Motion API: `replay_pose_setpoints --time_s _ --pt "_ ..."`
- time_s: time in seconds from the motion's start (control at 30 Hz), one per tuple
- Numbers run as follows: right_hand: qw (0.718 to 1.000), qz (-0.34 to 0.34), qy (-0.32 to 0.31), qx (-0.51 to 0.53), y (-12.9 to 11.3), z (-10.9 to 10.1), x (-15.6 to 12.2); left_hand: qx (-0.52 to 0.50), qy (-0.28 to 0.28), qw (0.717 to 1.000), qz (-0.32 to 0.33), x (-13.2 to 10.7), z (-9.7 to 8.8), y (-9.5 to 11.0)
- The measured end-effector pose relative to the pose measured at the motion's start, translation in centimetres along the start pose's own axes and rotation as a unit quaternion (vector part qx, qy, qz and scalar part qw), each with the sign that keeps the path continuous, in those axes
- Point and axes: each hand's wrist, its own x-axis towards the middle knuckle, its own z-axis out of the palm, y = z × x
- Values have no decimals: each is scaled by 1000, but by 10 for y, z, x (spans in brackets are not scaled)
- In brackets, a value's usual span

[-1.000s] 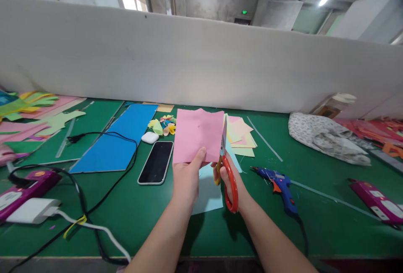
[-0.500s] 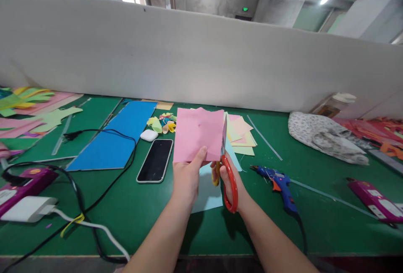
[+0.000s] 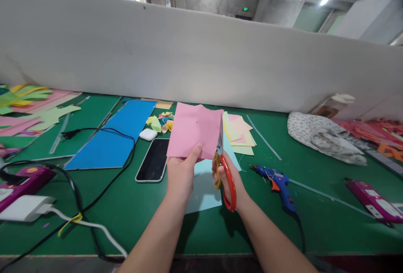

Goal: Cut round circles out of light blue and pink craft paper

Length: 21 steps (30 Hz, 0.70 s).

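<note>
My left hand (image 3: 182,170) pinches the lower edge of a pink sheet of paper (image 3: 195,128), thumb on the near face and fingers hidden behind. In my right hand (image 3: 231,176) is a pair of scissors (image 3: 228,183) with one red and one yellow handle. The blades point up along the right edge of the pink paper, against it. Below the hands a light blue sheet (image 3: 204,191) lies on the green table (image 3: 258,231). Behind the scissors, pale yellow and pink paper pieces (image 3: 242,132) are piled up.
A phone (image 3: 153,160), a white earbud case (image 3: 147,134) and paper flowers (image 3: 160,122) lie left, near a blue board (image 3: 110,139) crossed by a black cable. Right are a blue glue gun (image 3: 278,183), a patterned cloth bag (image 3: 321,139) and a purple power strip (image 3: 373,199).
My left hand and the pink paper have moved a little left, and the paper has tilted. The scissors have turned slightly, and their blades still touch the paper's right edge.
</note>
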Motion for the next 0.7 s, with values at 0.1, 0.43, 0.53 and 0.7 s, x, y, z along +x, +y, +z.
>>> replay_pose_setpoints --time_s 0.1,0.43,0.53,0.7 --pt "1000 4 4 4 1 0 0 20 1 1000 11 4 -4 0" --pt "1000 7 -4 -5 4 0 0 31 15 999 28 9 -8 5" --pt "1000 9 -9 -18 3 -1 1 27 22 999 40 11 -8 8" --pt "1000 22 -17 -12 5 -4 1 34 51 996 65 17 -12 10"
